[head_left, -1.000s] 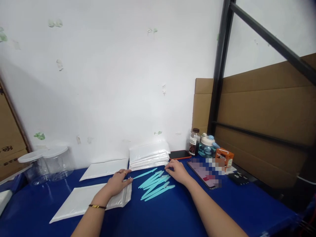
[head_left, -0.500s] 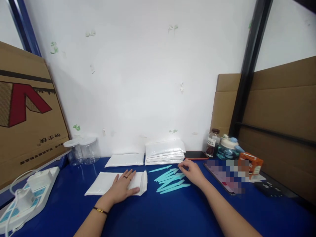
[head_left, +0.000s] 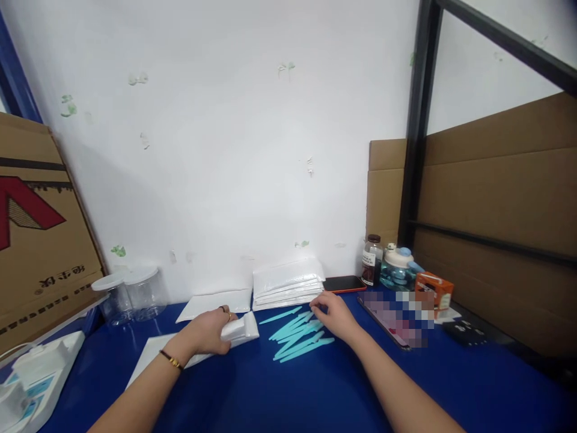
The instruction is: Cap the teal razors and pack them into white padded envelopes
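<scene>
My left hand (head_left: 211, 332) is closed around a white padded envelope (head_left: 146, 355), thumb on the near side and fingers on the far side. The envelope's flap end (head_left: 243, 328) sticks out to the right of the hand and bulges up. Just right of it lies a loose pile of slim teal eyebrow razors (head_left: 295, 337) on the blue table. At the far right edge of the pile is my right hand (head_left: 336, 316), fingers curled and thumb and forefinger pinched together. Whatever is between those fingertips, if anything, cannot be made out.
Behind the pile are a stack of white padded envelopes (head_left: 288, 285) and a single one (head_left: 214, 304). Clear jars (head_left: 144, 294) and a power strip (head_left: 49, 379) stand left. Rightward are phones (head_left: 345, 284), a brown-capped bottle (head_left: 372, 261), a blue jug (head_left: 396, 270) and an orange box (head_left: 433, 293).
My left hand, flat on the envelope before, has closed around it, and the flap end is now raised and bunched. My right hand stays by the razors. The view has shifted right.
</scene>
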`<state>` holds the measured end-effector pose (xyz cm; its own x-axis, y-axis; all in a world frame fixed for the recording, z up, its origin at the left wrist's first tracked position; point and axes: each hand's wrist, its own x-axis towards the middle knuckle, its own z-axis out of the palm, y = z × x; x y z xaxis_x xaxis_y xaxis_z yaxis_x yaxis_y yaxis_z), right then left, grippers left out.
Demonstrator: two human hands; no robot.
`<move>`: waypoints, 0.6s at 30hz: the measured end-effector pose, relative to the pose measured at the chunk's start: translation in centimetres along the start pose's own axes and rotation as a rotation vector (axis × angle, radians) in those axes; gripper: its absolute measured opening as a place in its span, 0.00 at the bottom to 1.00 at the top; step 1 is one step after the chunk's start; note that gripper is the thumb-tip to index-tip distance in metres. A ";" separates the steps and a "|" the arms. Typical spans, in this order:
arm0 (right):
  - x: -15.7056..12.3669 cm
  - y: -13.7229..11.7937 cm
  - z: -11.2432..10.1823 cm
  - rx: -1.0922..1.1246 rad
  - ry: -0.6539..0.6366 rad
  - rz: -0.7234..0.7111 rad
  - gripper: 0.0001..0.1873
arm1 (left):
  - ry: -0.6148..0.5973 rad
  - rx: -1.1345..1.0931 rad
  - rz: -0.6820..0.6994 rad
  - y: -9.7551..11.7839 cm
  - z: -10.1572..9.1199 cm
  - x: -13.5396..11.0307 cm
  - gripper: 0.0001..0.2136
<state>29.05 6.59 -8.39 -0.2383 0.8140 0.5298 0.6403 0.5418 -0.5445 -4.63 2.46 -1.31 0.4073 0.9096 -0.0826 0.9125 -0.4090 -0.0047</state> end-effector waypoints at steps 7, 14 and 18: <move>-0.1 0.1 -0.7 -0.061 -0.018 0.045 0.07 | -0.015 0.406 0.115 6.8 -3.8 4.9 0.18; 0.0 0.2 -1.0 -0.101 -0.039 0.054 0.05 | 0.065 0.263 0.090 10.1 -3.5 9.1 0.16; -0.1 0.1 -0.7 -0.106 -0.054 0.032 0.05 | 0.072 0.262 0.081 9.3 -4.4 8.9 0.15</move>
<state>29.69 6.45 -8.05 -0.2534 0.8421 0.4760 0.7212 0.4924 -0.4872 7.66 7.04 2.28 0.4890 0.8720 -0.0219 0.8396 -0.4773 -0.2595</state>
